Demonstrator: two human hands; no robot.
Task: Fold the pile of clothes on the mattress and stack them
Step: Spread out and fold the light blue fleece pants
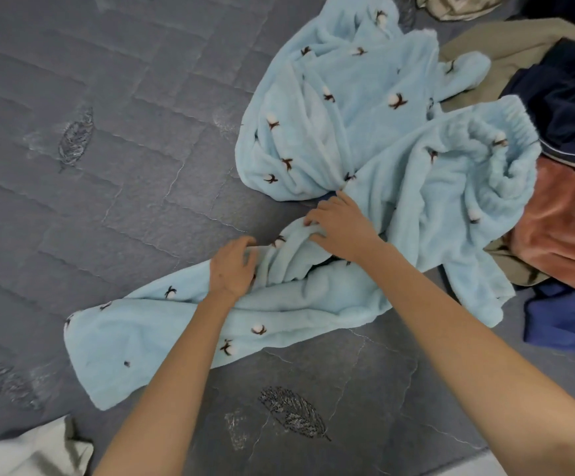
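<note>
Two grips: left hand (232, 269), right hand (342, 225) pinch fleece trousers (141, 338), centre frame.
You clamp bunched fabric, likely to flatten it.

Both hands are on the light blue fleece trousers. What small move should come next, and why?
Probably pull the bunched leg straight and smooth it flat. The left hand and right hand both grip crumpled fabric of the light blue trousers, which lie twisted on the mattress, unfolded.

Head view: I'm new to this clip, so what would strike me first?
The light blue fleece pajamas with a cotton-flower print sprawl crumpled across the grey quilted mattress. The left hand and right hand grip one leg at centre. A pile of unfolded clothes lies at right.
</note>
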